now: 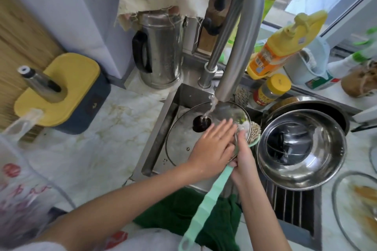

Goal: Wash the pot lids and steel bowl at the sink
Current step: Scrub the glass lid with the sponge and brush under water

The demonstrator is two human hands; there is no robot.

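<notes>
Right hand (242,162) grips the mint dish brush (206,210) near its head. Left hand (214,142) lies flat, fingers straight, on the glass pot lid (179,144) in the sink (161,134) under the running faucet (234,47). Lid judged wet, slippery and breakable; hold by rim or knob. Steel bowl (302,177) sits just beside it.

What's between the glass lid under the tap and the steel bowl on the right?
Head view: the round beige head of the brush lies between the glass lid and the steel bowl, the right hand gripping its green handle.

Head view — faces down, seemingly close over sink (157,142).
</notes>
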